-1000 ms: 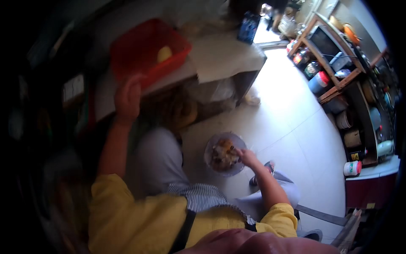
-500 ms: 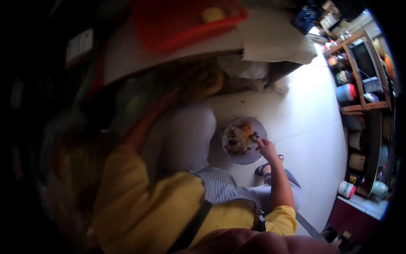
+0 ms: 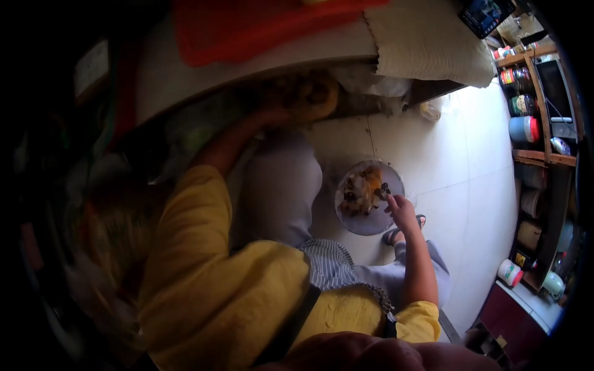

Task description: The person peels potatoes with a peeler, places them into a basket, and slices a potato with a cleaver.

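Note:
My right hand (image 3: 401, 210) is closed around a small, dark, shiny object (image 3: 383, 190) whose kind I cannot make out. It is above the right side of a round, pale bin (image 3: 393, 173) on the floor, which holds brown and orange scraps (image 3: 362, 193). On the other side, my left arm reaches under the table edge. My left hand (image 3: 278, 116) is at a yellowish basket (image 3: 326, 102) with brownish round items in it. Shadow hides its fingers, so I cannot see whether they hold anything.
Above the basket is a table (image 3: 247, 71) with a red tray (image 3: 247, 37) and a ridged, pale sheet (image 3: 427, 52) over its edge. Wooden shelves (image 3: 529, 154) with jars stand at the right. My knee (image 3: 281, 185) is between my arms.
The view has shifted, so the bin and shelves appear farther right. My left arm has reached farther toward the basket. My right hand stays over the bin's side with the dark object.

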`<act>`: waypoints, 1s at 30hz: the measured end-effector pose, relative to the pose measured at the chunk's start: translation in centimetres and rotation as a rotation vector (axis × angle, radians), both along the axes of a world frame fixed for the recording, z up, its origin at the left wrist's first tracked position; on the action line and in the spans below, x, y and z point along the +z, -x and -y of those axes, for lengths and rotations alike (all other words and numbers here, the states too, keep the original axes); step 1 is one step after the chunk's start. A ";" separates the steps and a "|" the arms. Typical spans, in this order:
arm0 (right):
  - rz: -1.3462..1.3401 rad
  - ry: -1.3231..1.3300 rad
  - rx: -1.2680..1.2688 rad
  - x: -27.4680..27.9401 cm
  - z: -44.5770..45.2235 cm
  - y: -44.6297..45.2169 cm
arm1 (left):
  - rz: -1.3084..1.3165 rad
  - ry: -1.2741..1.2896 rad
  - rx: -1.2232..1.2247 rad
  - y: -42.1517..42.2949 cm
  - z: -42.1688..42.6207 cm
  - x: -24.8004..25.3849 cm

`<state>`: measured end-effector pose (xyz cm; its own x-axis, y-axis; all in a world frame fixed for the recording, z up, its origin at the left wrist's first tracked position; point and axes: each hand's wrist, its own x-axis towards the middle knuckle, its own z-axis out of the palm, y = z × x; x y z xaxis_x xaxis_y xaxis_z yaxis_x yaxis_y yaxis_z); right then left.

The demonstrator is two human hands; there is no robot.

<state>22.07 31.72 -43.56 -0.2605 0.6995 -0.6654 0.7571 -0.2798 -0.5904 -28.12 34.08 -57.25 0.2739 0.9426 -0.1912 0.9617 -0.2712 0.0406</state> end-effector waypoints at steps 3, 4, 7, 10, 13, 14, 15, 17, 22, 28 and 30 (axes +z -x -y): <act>0.016 -0.029 0.020 -0.3 0.0 -0.2 | 0.176 0.185 0.102 0.9 0.6 2.6; -0.004 -0.028 0.014 -0.1 0.0 0.0 | 0.240 0.261 0.149 1.4 0.9 3.4; -0.029 0.009 0.010 0.6 0.0 0.3 | 0.362 0.391 0.235 2.1 0.9 4.6; -0.001 0.025 0.014 0.8 0.1 0.7 | 0.420 0.428 0.375 0.4 -1.0 4.4; -0.024 0.028 -0.015 1.2 0.2 1.0 | 0.116 0.713 0.607 -1.3 -4.1 7.5; -0.026 0.036 -0.022 1.2 0.1 1.0 | 0.030 0.685 0.488 -1.1 -4.3 7.9; -0.029 0.043 -0.025 1.2 0.0 1.0 | -0.054 0.654 0.371 -0.8 -4.5 8.1; -0.037 0.036 -0.029 1.3 -0.1 1.0 | -0.216 0.590 0.135 0.1 -4.6 8.4; -0.031 0.026 -0.032 0.9 0.1 0.8 | -0.134 0.468 0.113 5.0 -4.4 4.8; -0.010 0.031 -0.014 1.5 -0.1 1.2 | -0.041 0.055 0.348 7.7 -3.7 4.2; 0.016 0.043 0.005 1.8 -0.1 1.3 | -0.080 -0.050 0.393 7.1 -3.6 3.6</act>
